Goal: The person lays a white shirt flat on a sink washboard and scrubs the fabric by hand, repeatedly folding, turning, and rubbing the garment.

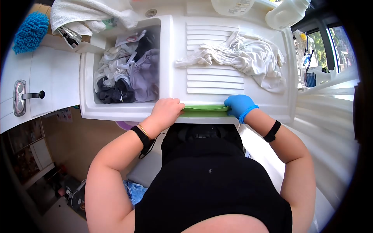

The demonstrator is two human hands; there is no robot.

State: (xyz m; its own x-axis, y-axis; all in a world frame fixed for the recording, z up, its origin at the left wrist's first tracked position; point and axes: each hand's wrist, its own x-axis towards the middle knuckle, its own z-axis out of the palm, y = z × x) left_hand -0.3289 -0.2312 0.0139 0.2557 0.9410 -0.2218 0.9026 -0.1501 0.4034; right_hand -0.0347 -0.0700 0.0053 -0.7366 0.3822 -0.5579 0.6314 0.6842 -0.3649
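A green item (206, 109), seen nearly edge-on, spans the gap between my hands at the front edge of the white sink unit (229, 101). My left hand (167, 111) is bare and its fingers close on the item's left end. My right hand (238, 106), in a blue glove, grips its right end. Behind them, a crumpled white cloth (256, 58) lies on the ribbed drainboard. To the left, the basin holds white, grey-purple (145, 75) and dark wet-looking clothes (116, 91).
Pale plastic bottles (285, 14) stand at the back right. A white towel (83, 13), a tap (69, 36) and a blue microfibre mitt (31, 32) are at the back left. A blue cloth (135, 192) lies low at the left.
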